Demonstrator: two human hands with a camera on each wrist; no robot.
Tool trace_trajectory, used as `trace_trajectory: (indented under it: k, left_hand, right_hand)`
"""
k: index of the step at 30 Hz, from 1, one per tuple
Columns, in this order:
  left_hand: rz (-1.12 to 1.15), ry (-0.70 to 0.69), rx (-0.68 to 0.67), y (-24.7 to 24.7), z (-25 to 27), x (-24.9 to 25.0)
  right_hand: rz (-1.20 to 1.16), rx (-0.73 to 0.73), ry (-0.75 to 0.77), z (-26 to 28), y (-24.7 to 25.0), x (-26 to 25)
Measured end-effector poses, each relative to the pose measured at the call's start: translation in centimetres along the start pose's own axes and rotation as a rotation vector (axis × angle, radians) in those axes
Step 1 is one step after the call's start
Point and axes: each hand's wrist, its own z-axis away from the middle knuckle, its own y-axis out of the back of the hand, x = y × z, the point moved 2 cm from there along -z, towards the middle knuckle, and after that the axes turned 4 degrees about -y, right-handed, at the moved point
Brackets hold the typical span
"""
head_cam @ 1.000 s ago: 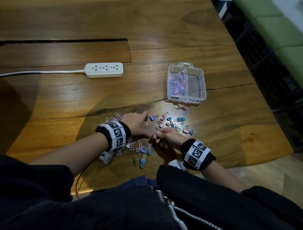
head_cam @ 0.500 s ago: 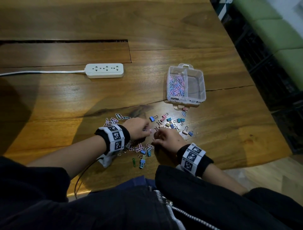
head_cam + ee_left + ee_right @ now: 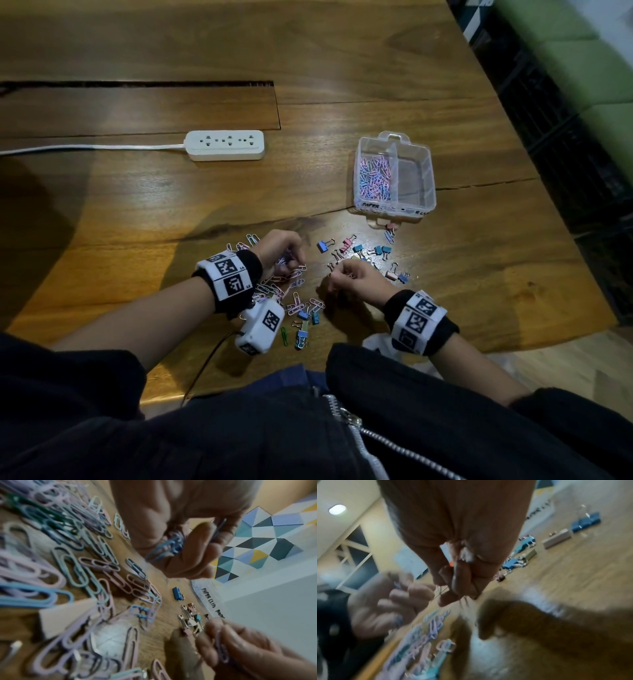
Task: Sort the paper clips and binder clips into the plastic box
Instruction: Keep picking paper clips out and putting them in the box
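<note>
Pastel paper clips (image 3: 287, 291) lie scattered on the wooden table (image 3: 137, 212) near its front edge, with small binder clips (image 3: 363, 248) spread to their right. My left hand (image 3: 286, 255) (image 3: 188, 539) hovers over the paper clip pile and grips a bunch of blue and lilac paper clips (image 3: 168, 547) in curled fingers. My right hand (image 3: 346, 277) (image 3: 458, 588) is just right of it and pinches a few paper clips (image 3: 221, 649). The clear plastic box (image 3: 424, 178) stands further back right; its left compartment holds paper clips (image 3: 375, 178), its right one looks bare.
A white power strip (image 3: 226, 145) with its cable lies at the back left. A few binder clips (image 3: 303, 329) and a green paper clip (image 3: 283, 334) lie close to the front edge. The table's right edge drops toward a dark crate and green seats (image 3: 582, 68).
My left hand has lifted off the table and curled round a bunch of paper clips. My right hand moved slightly right and forward, still pinching clips.
</note>
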Motion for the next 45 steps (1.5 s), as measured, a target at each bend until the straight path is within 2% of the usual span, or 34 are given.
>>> trace_trajectory:
  k: [3,5,7,10,12,14,17,20,24,28,33,36,39,42,45]
  left_hand:
    - [0.001,0.085,0.007,0.4,0.1,-0.6]
    - [-0.046,0.095,0.023,0.4,0.1,-0.5]
    - [-0.296,0.045,0.042,0.3,0.3,-0.2]
    - [-0.904,-0.106,0.083,0.4,1.0,0.0]
    - [-1.198,-0.146,0.069,0.2,1.6,-0.3]
    - [-1.383,-0.185,0.018,-0.2,1.7,-0.8]
    - [-1.433,-0.246,0.026,-0.4,1.4,-1.2]
    - [-1.433,-0.266,0.038,-0.5,1.2,-1.3]
    - [-1.458,-0.247,-0.008,-0.8,1.1,-1.3]
    - [-1.329,-0.217,-0.002,-0.2,1.1,-1.5]
    - [-0.8,-0.145,0.008,0.4,0.9,-0.6]
    - [-0.369,-0.006,0.007,0.2,0.8,0.3]
    - [0.023,0.084,0.005,0.2,0.4,1.6]
    - [0.192,0.103,-0.001,-0.7,-0.4,4.1]
    - [0.2,0.086,0.015,-2.6,-1.9,7.4]
  right_hand:
    - [-0.389,-0.128,-0.024,-0.1,0.3,0.2]
    - [-0.547,-0.156,-0.046,-0.3,0.4,0.3]
    - [-0.609,-0.159,-0.076,-0.4,0.5,0.4]
    - [-0.586,-0.179,-0.127,-0.4,0.3,0.5]
    - [-0.482,-0.137,-0.156,-0.2,0.0,0.5]
    - [-0.289,-0.054,-0.106,-0.1,-0.3,0.6]
    - [0.161,0.018,0.05,-0.3,-1.1,0.3]
    - [0.621,0.073,0.103,-0.1,-2.0,0.6]
    - [0.759,0.129,0.163,0.1,-2.5,0.6]
    - [0.839,0.075,0.187,0.0,-2.7,0.3]
    - [0.836,-0.055,0.127,0.0,-2.3,0.5]
    - [0.487,-0.083,0.068,0.3,-1.1,0.2]
    - [0.094,-0.021,0.048,0.4,1.3,-1.3]
    - [-0.172,0.052,0.055,-0.1,4.5,-2.8]
    - [-0.305,0.188,0.056,-1.3,7.8,-4.2]
